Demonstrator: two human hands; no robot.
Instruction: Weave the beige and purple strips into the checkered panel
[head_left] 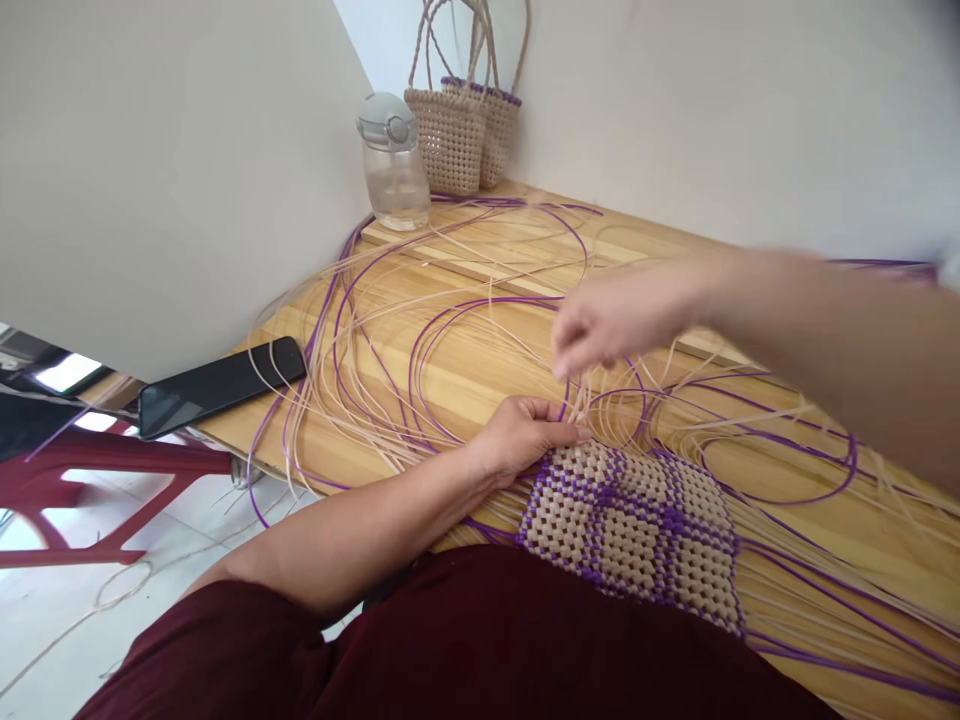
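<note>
Left grip (521,435) pinches the mat (634,535) by its edge, lower centre; blurred right grip (615,315), cannot tell. Weaving seems underway; strands (580,400) likely need tightening.

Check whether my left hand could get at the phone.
Probably, though your left hand is pinching a corner of the woven piece; thin pale strands cross the phone but leave most uncovered.

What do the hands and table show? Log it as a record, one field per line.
Left hand: pinching at the woven piece's far left corner
Right hand: raised near that corner, blurred; grip unclear
Weave: cream with purple bands
Strands: cream and purple, loose across the wooden table
Phone: at the table's left edge
Far end: lidded bottle beside two handled baskets
</note>
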